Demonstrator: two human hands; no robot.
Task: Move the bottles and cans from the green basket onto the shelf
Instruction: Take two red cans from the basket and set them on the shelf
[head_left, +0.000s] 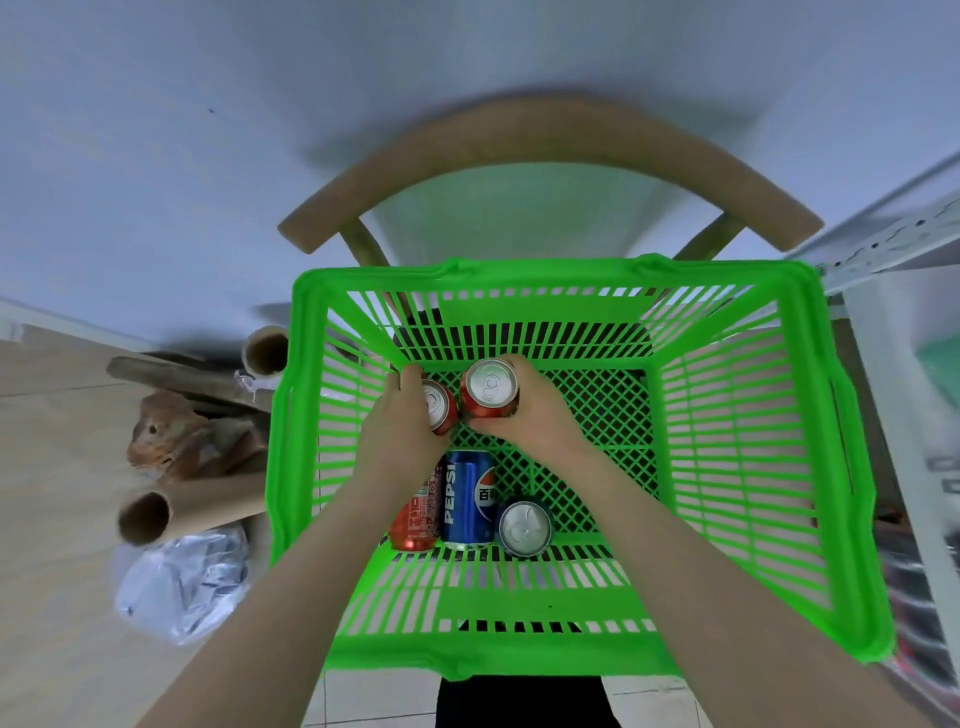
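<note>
The green basket (753, 457) sits on a wooden chair and fills the middle of the head view. Both hands reach down into it. My left hand (402, 421) grips an upright red can (441, 410) near the basket's far left. My right hand (530, 410) grips a second upright red can (491, 389) right beside it. Nearer to me, a red can (415, 514) and a blue Pepsi can (467, 499) lie on the basket floor. Beside them, a third can (524, 527) shows its silver top. The white shelf (914, 332) stands at the right edge.
The wooden chair's curved backrest (545, 150) arcs beyond the basket, against a pale wall. On the floor to the left lie cardboard tubes (192, 509), a crumpled plastic bag (182, 582) and brown scraps (176, 436). The shelf's lower levels at the right are blurred.
</note>
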